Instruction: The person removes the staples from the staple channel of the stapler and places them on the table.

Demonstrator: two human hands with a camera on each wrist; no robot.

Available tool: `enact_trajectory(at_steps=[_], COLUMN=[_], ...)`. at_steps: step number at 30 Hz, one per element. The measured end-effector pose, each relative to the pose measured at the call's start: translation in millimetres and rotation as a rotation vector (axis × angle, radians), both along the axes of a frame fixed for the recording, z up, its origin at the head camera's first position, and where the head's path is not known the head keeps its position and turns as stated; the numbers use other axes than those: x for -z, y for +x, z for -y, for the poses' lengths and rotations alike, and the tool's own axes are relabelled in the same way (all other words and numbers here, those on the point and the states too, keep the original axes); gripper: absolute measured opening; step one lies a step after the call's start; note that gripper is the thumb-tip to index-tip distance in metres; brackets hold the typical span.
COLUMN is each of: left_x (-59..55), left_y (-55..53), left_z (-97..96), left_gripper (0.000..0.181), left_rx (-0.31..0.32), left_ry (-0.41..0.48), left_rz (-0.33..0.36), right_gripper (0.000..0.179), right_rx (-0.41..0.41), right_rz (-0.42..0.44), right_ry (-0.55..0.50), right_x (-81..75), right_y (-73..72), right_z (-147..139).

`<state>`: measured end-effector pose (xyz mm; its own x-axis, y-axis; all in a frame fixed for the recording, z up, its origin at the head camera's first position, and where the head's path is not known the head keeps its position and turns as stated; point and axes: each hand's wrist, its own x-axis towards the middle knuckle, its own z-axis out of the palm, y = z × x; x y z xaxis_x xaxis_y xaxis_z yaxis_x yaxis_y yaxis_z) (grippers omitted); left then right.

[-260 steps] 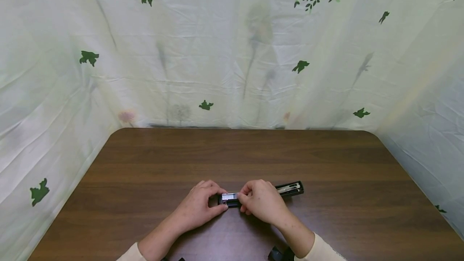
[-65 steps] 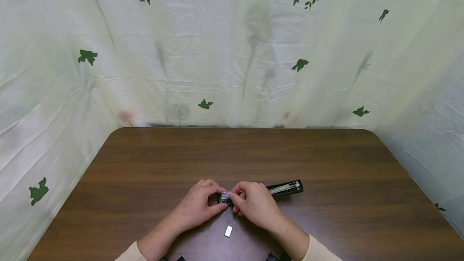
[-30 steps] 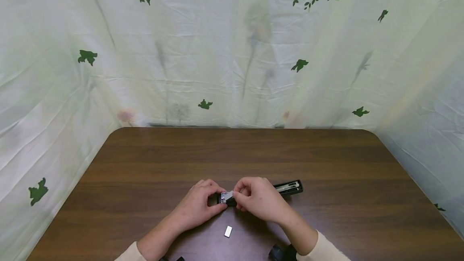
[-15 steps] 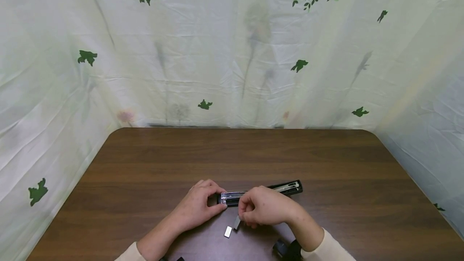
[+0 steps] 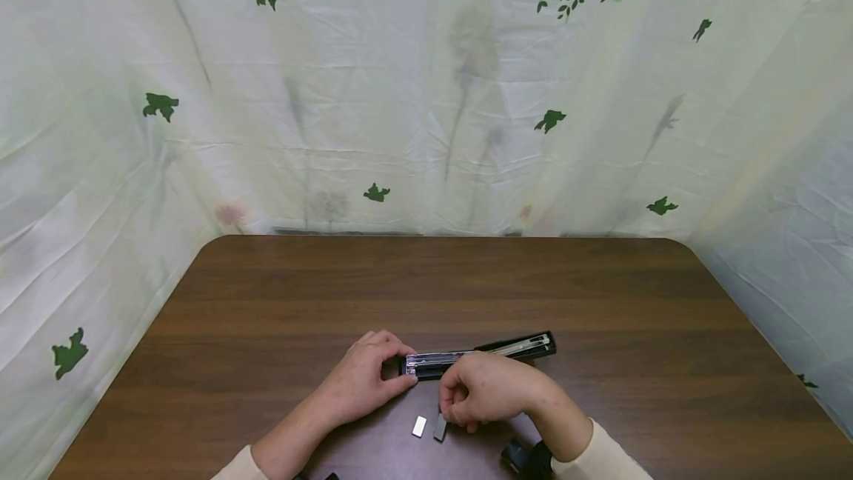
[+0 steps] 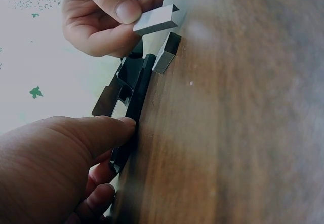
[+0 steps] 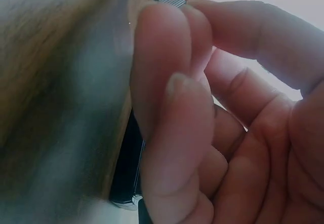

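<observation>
A black stapler (image 5: 428, 370) lies opened out on the table, its lid (image 5: 536, 345) swung back to the right and its metal channel bare. My left hand (image 5: 366, 380) grips its left end between thumb and fingers. Just in front of the stapler, my right hand (image 5: 493, 389) pinches a short strip of staples (image 5: 440, 428), low over the table. Another, smaller staple strip (image 5: 418, 427) rests on the wood to the left of it. The left wrist view shows the pinched strip (image 6: 156, 20) apart from the lying one (image 6: 166, 54). In the right wrist view, fingers hide much of the stapler (image 7: 126, 168).
The brown wooden table (image 5: 300, 280) reaches back to a pale curtain (image 5: 413, 95) printed with leaves, which also hangs at both sides. A black device (image 5: 523, 458) sits at the right wrist, beside the cream sleeve (image 5: 600, 458).
My right hand has lifted a staple strip out of the stapler's channel and brought it toward me, beside the smaller strip, which appeared on the table earlier. The left hand keeps its grip.
</observation>
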<state>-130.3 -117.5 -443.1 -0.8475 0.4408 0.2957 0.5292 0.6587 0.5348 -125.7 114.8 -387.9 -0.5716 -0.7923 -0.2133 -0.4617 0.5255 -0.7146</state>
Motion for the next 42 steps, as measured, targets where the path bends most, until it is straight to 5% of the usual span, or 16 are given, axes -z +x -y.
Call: enact_trajectory(at_steps=[42], left_x=[1.1], left_y=[-0.4], left_z=[0.2], left_gripper=[0.028], left_rx=[0.0], left_ry=[-0.015], left_rz=[-0.009], right_gripper=[0.016], right_rx=[0.074], right_rz=[-0.11], right_ry=[0.163], right_x=[4.2], right_y=[-0.1], right_z=[4.5])
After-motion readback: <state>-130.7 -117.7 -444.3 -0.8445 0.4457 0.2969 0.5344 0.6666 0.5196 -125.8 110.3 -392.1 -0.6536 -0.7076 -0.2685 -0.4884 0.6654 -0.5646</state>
